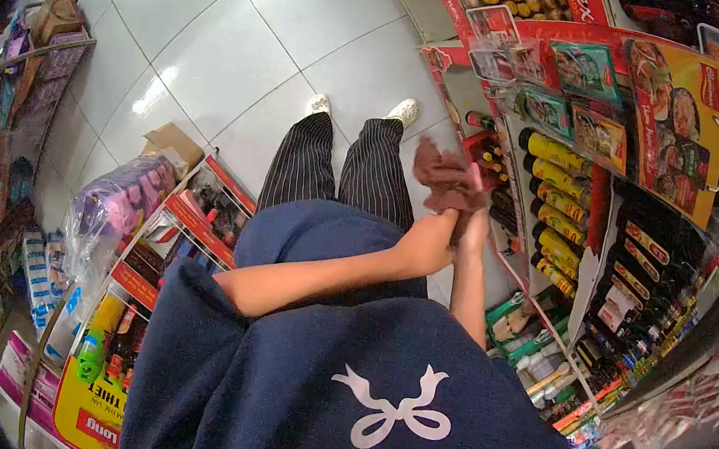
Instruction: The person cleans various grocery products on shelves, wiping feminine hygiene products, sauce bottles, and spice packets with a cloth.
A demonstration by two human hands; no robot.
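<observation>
A crumpled brown cloth point(443, 174) is bunched above my hands, beside the shelves on the right. My left hand point(430, 243), reaching across my body, is closed on the lower part of the cloth. Right beside it, my right hand point(472, 228) is also closed round the cloth; its fingers are partly hidden. Something small and pink shows at the cloth's right edge, too blurred to name. Yellow-labelled bottles point(563, 208) stand on the shelf to the right of my hands.
Hanging food packets point(585, 73) and a rack of dark bottles point(640, 256) are on the right. A red-edged shelf point(136, 281) and a plastic-wrapped purple bundle point(127, 198) stand at the left. Pale floor tiles point(221, 40) lie ahead of my white shoes.
</observation>
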